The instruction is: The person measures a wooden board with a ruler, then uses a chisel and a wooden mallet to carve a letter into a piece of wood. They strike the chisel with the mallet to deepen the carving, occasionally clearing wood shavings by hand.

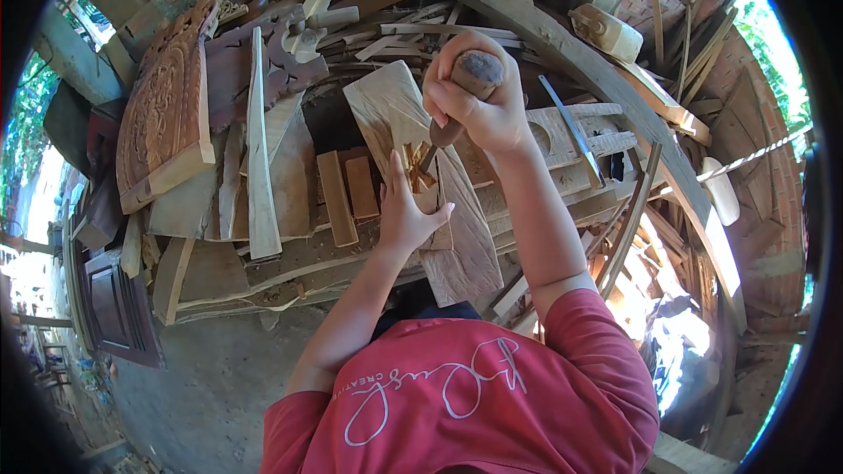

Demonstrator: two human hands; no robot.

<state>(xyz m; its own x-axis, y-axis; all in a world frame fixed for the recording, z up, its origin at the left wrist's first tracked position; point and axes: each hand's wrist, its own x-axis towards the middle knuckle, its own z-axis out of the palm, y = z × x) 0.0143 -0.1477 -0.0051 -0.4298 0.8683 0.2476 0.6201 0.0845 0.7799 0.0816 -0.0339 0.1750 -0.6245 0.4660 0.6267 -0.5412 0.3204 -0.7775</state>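
A thick, pale wooden board (463, 254) lies lengthwise on the workbench, with wood shavings (420, 177) gathered in a hollow in its middle. My right hand (479, 105) is wrapped round the handle of a chisel (479, 68), whose worn round end points up at the camera. The chisel's blade slants down to the shavings; its tip is hard to make out. My left hand (406, 215) rests on the board just below and left of the shavings, fingers spread, thumb out to the right.
Small wooden blocks (336, 197) lie left of the board. A carved panel (167, 101) leans at the far left. On the right are a handsaw-like metal blade (571, 130), a long curved beam (615, 88) and a plastic jug (606, 32). Scrap wood lies behind.
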